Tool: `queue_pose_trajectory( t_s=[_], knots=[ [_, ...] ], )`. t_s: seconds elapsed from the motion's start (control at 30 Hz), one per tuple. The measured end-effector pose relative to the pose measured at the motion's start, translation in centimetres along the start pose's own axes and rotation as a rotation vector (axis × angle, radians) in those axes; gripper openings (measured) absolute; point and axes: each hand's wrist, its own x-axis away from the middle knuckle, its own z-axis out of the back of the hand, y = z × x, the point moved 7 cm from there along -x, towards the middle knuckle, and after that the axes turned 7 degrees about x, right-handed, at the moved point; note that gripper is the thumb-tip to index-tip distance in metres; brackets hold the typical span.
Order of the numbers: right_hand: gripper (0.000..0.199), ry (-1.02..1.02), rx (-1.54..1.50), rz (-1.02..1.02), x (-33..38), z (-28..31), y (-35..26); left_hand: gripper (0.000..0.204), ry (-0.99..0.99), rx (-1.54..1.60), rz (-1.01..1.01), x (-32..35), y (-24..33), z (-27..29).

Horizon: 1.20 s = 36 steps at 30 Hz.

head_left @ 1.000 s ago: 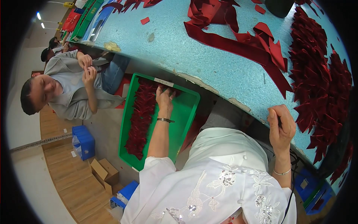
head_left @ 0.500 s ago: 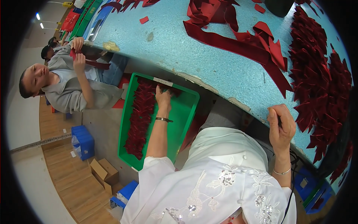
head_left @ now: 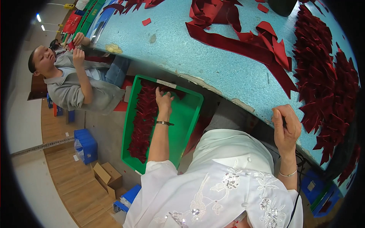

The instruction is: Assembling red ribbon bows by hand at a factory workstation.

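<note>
Left hand [head_left: 164, 99] reaches down into green tray [head_left: 192, 114] below table edge, fingers curled onto dark red fabric pieces [head_left: 142, 121] at tray's far end; whether piece actually gripped, cannot tell. Right hand [head_left: 286, 127] closed in loose fist at near edge of blue table [head_left: 213, 60]; something thin possibly inside, unclear. Long row of red pieces fills tray's left side; right half bare. Large heap of red pieces [head_left: 323, 76] on table at right, red ribbon strips [head_left: 243, 41] farther off. Judged: sorting partway, much left. Seated co-worker [head_left: 72, 85] at left.

A garment workshop: red fabric pieces [head_left: 323, 76] heaped on a blue worktable [head_left: 213, 57].
</note>
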Motion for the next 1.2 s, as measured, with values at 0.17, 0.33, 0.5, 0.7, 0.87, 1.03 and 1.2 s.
queue_pose_trajectory(
  t_s=[0.17, 0.33, 0.5, 0.7, 0.87, 1.03, 1.2],
  knots=[
    [0.007, 0.008, -0.015, 0.005, 0.1, 0.0, 0.0, 0.066, 0.029, 0.108, 0.029, -0.3, 0.1, 1.1],
    [0.007, 0.017, -0.024, 0.013, 0.2, 0.2, -0.1, 0.060, -0.002, 0.207, 0.065, -0.8, 0.4, 1.2],
    [0.007, 0.031, -0.043, 0.043, 0.0, 0.2, 0.0, 0.057, -0.015, 0.210, 0.021, -1.0, 1.9, 1.3],
    [0.006, 0.048, -0.083, 0.054, -0.4, 0.8, -0.2, 0.050, -0.010, 0.237, -0.069, -0.5, 5.0, 1.3],
    [0.005, 0.087, -0.053, 0.078, -0.6, 1.1, -0.5, 0.036, 0.026, 0.228, -0.252, 0.7, 9.6, 2.3],
    [0.007, 0.100, -0.091, 0.088, 0.0, 1.2, -0.5, 0.027, -0.117, 0.146, -0.594, 7.8, 19.4, -2.6],
    [0.007, 0.129, -0.093, 0.114, 0.2, 1.5, -0.8, 0.024, -0.462, -0.193, -0.971, 14.8, 24.7, -12.8]
  ],
)
